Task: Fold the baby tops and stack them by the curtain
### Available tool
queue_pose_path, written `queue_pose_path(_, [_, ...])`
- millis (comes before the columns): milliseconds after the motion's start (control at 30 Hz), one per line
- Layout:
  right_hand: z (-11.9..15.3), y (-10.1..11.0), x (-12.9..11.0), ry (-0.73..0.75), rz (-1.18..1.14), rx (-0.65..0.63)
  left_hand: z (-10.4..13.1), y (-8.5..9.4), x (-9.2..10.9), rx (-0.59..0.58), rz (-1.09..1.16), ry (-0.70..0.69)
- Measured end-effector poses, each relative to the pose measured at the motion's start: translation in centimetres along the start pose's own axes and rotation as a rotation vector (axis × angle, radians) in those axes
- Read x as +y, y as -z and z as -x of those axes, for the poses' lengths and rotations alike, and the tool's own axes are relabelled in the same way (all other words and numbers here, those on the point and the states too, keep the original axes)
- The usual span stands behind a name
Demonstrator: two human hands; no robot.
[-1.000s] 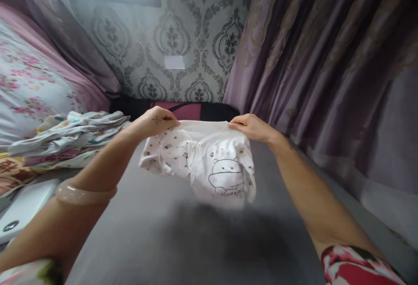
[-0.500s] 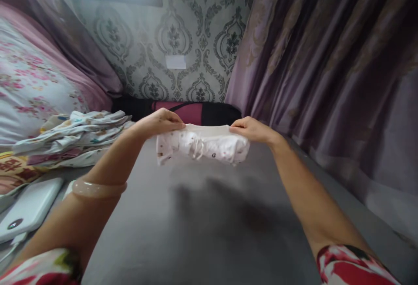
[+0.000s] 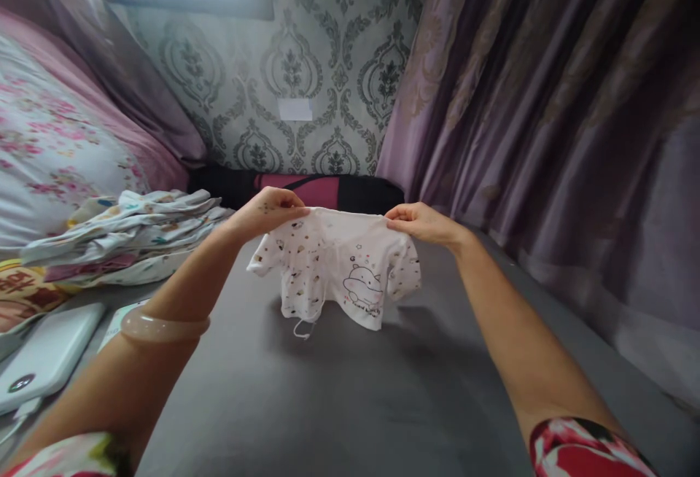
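Observation:
A small white baby shirt [image 3: 333,265] hangs spread out above the grey sheet, its lower edge close to the surface. It has little prints on one side, a cartoon animal on the other, and a thin tie string dangling at the bottom. My left hand [image 3: 270,213] pinches its top edge at the left shoulder. At the right shoulder, my right hand [image 3: 421,223] pinches the same edge between thumb and fingers. A pale bangle [image 3: 164,324] circles my left forearm.
Left of my arm lies a pile of folded baby clothes [image 3: 131,233], with a white power bank [image 3: 49,349] and cable nearer. A floral pillow [image 3: 60,141] leans behind. A black and maroon roll [image 3: 298,187] lies along the patterned wall; purple curtains [image 3: 519,112] hang right.
The shirt was bunched up and blurred in motion; now its body and sleeves hang down unfurled. Both hands keep their pinch at the shoulders and sit slightly lower in view.

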State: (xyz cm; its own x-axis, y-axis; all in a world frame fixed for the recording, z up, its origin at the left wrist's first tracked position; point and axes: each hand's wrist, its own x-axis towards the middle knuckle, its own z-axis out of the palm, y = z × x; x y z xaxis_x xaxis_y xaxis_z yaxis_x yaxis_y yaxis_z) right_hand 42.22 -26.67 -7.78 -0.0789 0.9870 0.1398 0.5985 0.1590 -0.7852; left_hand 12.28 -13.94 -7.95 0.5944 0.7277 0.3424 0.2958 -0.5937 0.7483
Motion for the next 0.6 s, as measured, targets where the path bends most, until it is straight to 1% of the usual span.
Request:
queue_pose_path(67, [0.3, 0.1, -0.1, 0.0, 0.036, 0.084, 0.3, 0.2, 0.4, 0.095, -0.023, -0.015])
queue_pose_path(100, [0.5, 0.3, -0.2, 0.009, 0.053, 0.117, 0.6, 0.5, 0.6, 0.12, -0.006, -0.019])
queue_pose_path(133, [0.9, 0.5, -0.4, 0.019, 0.052, 0.118, 0.9, 0.8, 0.9, 0.12, 0.037, -0.022])
queue_pose_path(167, [1.3, 0.7, -0.7, 0.029, 0.026, 0.088, 1.3, 1.3, 1.2, 0.096, 0.112, -0.028])
queue_pose_path(233, [2.1, 1.2, -1.2, 0.04, -0.071, -0.011, 1.9, 2.3, 1.8, -0.003, 0.286, -0.047])
queue_pose_path(267, [2.4, 1.5, -1.5, 0.036, -0.1, -0.04, 2.2, 2.6, 2.0, -0.058, 0.325, -0.057])
queue_pose_path(300, [2.6, 1.6, -1.7, 0.036, -0.096, -0.041, 2.3, 2.9, 2.3, -0.101, 0.311, -0.074])
queue_pose_path(333, [2.7, 1.7, -1.9, 0.048, -0.064, -0.016, 2.3, 3.0, 2.5, -0.119, 0.248, -0.1])
queue_pose_path(400, [2.5, 1.8, -2.1, 0.103, 0.006, 0.017, 2.1, 2.7, 2.8, -0.111, 0.085, -0.151])
queue_pose_path(433, [2.4, 1.7, -2.2, 0.146, 0.008, 0.014, 2.0, 2.5, 3.0, -0.089, 0.049, -0.169])
queue_pose_path(500, [2.3, 1.7, -2.4, 0.208, -0.026, -0.006, 1.7, 2.0, 3.3, -0.069, 0.085, -0.175])
queue_pose_path(600, [2.4, 1.8, -2.5, 0.191, 0.038, 0.024, 1.6, 1.6, 3.4, -0.087, 0.115, -0.151])
